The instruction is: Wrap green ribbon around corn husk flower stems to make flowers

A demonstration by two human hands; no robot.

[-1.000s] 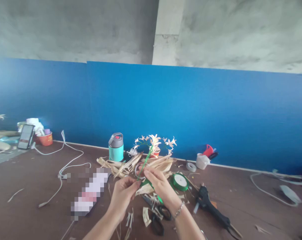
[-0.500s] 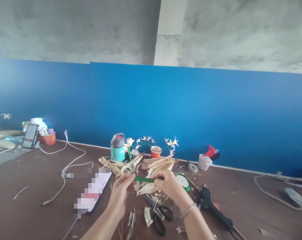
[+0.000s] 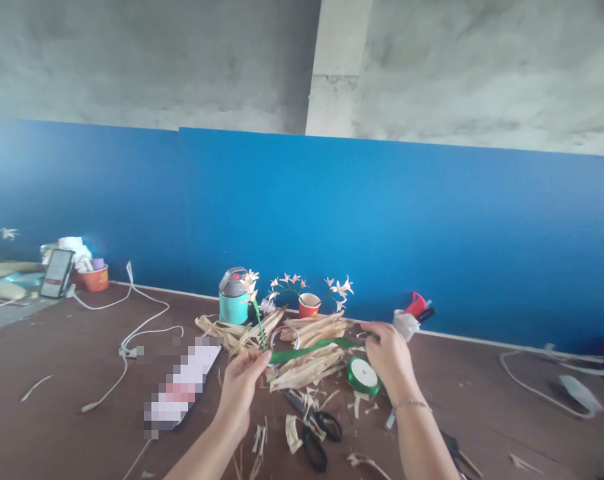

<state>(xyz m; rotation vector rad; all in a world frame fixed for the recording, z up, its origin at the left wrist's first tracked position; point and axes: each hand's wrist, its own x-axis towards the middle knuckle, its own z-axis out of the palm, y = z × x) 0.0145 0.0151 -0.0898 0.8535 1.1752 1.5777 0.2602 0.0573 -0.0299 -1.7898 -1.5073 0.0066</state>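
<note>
Pinched in my left hand (image 3: 246,381) is the lower end of a green flower stem (image 3: 260,325), held upright, with pale blossoms (image 3: 251,283) at its top. A green ribbon (image 3: 309,350) runs from my left fingertips across to my right hand (image 3: 388,353), whose closed fingers grip it farther along. The ribbon hangs slightly wavy between the hands. Below my right hand lies a green ribbon spool (image 3: 363,375) with a white centre. Dried husks (image 3: 307,370) spread behind and under the ribbon. Black-handled scissors (image 3: 316,440) rest among scraps in front.
At the back stand a teal bottle (image 3: 233,303), a red paper cup (image 3: 309,305) with flower sprays, and a white container (image 3: 406,324). A phone (image 3: 185,387) lies on the left, near a white cable (image 3: 149,327). A glue gun (image 3: 452,447) is partly hidden by my right arm.
My right hand has moved right and slightly up, drawing out a longer stretch of ribbon. My left hand stays nearly in place, and the stem leans a little more to the left.
</note>
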